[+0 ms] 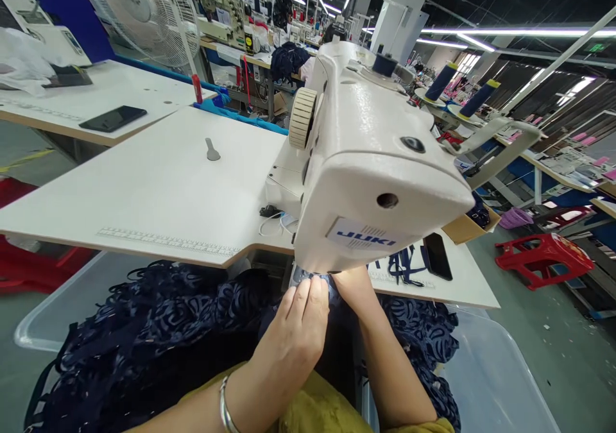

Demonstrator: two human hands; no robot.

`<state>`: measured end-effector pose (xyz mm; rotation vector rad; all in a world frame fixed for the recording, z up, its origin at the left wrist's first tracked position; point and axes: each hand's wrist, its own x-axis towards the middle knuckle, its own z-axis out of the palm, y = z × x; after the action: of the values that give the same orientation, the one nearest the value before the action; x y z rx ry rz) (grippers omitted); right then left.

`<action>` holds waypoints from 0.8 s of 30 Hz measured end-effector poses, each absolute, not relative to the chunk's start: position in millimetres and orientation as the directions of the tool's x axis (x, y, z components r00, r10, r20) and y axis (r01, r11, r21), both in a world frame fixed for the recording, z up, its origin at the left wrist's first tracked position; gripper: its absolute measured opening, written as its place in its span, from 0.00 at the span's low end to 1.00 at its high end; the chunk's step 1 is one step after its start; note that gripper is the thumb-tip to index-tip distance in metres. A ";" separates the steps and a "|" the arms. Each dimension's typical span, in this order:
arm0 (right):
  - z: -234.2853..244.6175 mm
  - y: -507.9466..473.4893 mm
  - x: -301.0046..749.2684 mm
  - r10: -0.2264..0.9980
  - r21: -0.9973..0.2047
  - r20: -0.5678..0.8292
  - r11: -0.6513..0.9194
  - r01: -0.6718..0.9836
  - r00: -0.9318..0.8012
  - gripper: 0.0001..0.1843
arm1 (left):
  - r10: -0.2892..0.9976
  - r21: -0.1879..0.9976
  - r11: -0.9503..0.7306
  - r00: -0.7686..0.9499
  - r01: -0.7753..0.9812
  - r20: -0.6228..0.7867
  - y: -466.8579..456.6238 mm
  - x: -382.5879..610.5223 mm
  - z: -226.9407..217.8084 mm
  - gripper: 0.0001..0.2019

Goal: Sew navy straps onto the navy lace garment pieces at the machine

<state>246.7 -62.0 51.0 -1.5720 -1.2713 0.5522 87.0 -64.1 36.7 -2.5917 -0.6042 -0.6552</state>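
Observation:
A white JUKI sewing machine (385,195) stands in the middle of the head view, and its head hides the needle area. My left hand (301,321) is just below it, fingers together and bent over a piece of navy patterned fabric (308,275), gripping its edge. My right hand (353,285) reaches in beneath the machine head from the right, next to the same fabric; its fingers are hidden. Navy patterned garments (183,311) lie heaped at my left, and more navy patterned fabric (423,330) hangs at my right.
Navy straps (404,266) and a black phone (437,256) lie right of the machine. A small grey metal piece (212,151) rests on the white tabletop (158,183). Clear plastic bins (500,369) flank my lap. A red stool (543,260) stands at right, a fan (139,9) at left.

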 end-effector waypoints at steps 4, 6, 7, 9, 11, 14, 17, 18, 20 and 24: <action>53.8 -61.7 244.5 0.897 -0.895 0.251 0.071 0.441 0.363 0.16 | 0.315 -0.256 -0.831 0.797 0.494 0.515 -64.3 86.8 37.5 0.19; 52.8 -60.9 244.4 0.889 -0.888 0.271 0.083 0.453 0.368 0.16 | 0.309 -0.246 -0.834 0.788 0.494 0.533 -63.7 87.4 37.9 0.18; 51.7 -60.5 244.6 0.885 -0.883 0.278 0.082 0.462 0.374 0.16 | 0.306 -0.243 -0.834 0.782 0.495 0.543 -63.4 87.7 38.2 0.18; 49.2 -59.6 245.1 0.876 -0.877 0.286 0.075 0.475 0.389 0.16 | 0.298 -0.243 -0.832 0.771 0.499 0.563 -63.3 88.1 38.8 0.17; 46.7 -58.9 245.4 0.872 -0.874 0.289 0.071 0.480 0.396 0.16 | 0.301 -0.248 -0.823 0.763 0.511 0.572 -63.3 88.1 39.2 0.17; 44.3 -58.0 245.2 0.871 -0.871 0.282 0.057 0.488 0.402 0.16 | 0.309 -0.245 -0.816 0.753 0.524 0.582 -62.7 87.2 38.9 0.17; 43.9 -57.1 244.5 0.874 -0.871 0.265 0.035 0.490 0.408 0.17 | 0.312 -0.216 -0.827 0.743 0.519 0.592 -60.8 85.7 38.0 0.18; 44.2 -56.7 244.2 0.873 -0.872 0.262 0.033 0.488 0.410 0.17 | 0.311 -0.208 -0.831 0.739 0.517 0.597 -60.0 85.3 37.9 0.18; 45.2 -56.0 243.7 0.872 -0.874 0.268 0.042 0.484 0.409 0.17 | 0.309 -0.192 -0.835 0.727 0.516 0.613 -58.2 84.5 38.1 0.18; 46.5 -55.2 242.8 0.873 -0.878 0.284 0.070 0.474 0.397 0.15 | 0.303 -0.174 -0.849 0.730 0.499 0.613 -55.3 83.2 39.8 0.17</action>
<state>242.8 -55.2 46.5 -1.5691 -1.2335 0.4596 83.2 -55.3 39.8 -2.6061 -0.6239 -0.8400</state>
